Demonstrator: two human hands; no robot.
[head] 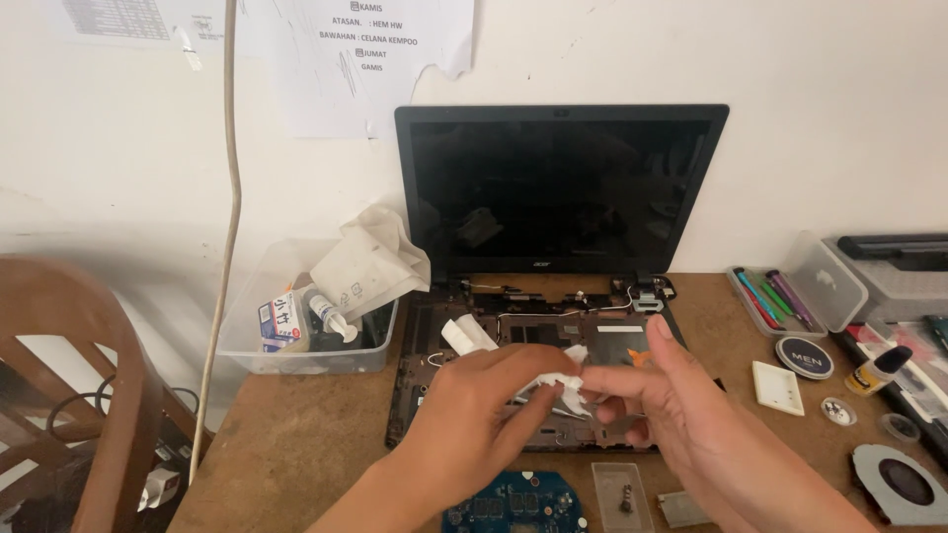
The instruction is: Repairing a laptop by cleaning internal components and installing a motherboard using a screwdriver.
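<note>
A crumpled white tissue [553, 380] is pinched between both hands above the opened laptop base, one loose end [466, 336] sticking up and to the left past the left hand's knuckles, the rest bunched at the fingertips. The laptop [561, 188] stands open against the wall, its dark screen upright and switched off. Its lower half [553, 316] lies flat on the brown desk with the keyboard cover removed, so the black frame, thin wires and inner parts show.
</note>
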